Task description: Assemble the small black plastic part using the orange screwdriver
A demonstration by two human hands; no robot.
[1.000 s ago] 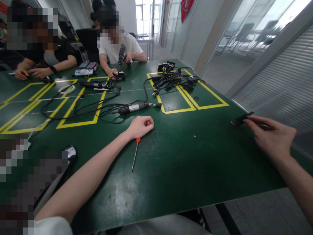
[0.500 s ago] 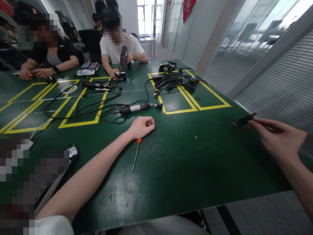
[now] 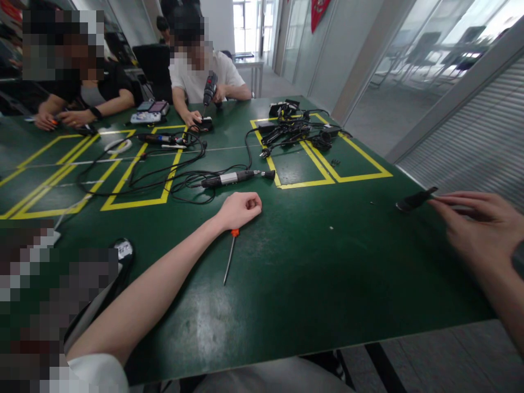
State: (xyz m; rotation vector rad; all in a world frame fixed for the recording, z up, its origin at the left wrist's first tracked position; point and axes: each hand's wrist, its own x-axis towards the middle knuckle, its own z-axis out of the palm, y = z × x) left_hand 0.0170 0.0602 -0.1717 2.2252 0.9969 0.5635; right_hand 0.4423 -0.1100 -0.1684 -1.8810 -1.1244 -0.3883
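My left hand [image 3: 242, 210] rests on the green table with its fingers curled; whether anything is inside them is hidden. Close under it lies a screwdriver [image 3: 230, 256] with an orange end and a metal shaft toward me. At the right, my right hand [image 3: 477, 218] pinches the thin end of a small black object [image 3: 413, 200], whose wider end is low over or on the table. Beyond my left hand lies a grey and black electric screwdriver [image 3: 227, 179] with a looped cable.
Black cables and adapters [image 3: 292, 131] are heaped inside yellow tape frames. Across the table one person holds a power drill [image 3: 210, 87] over a small black part; another person sits at the far left. A black-rimmed object [image 3: 123, 250] lies left of my forearm.
My right hand has shifted slightly right with the black object. The view has moved a little; my left hand stays in place by the screwdriver.
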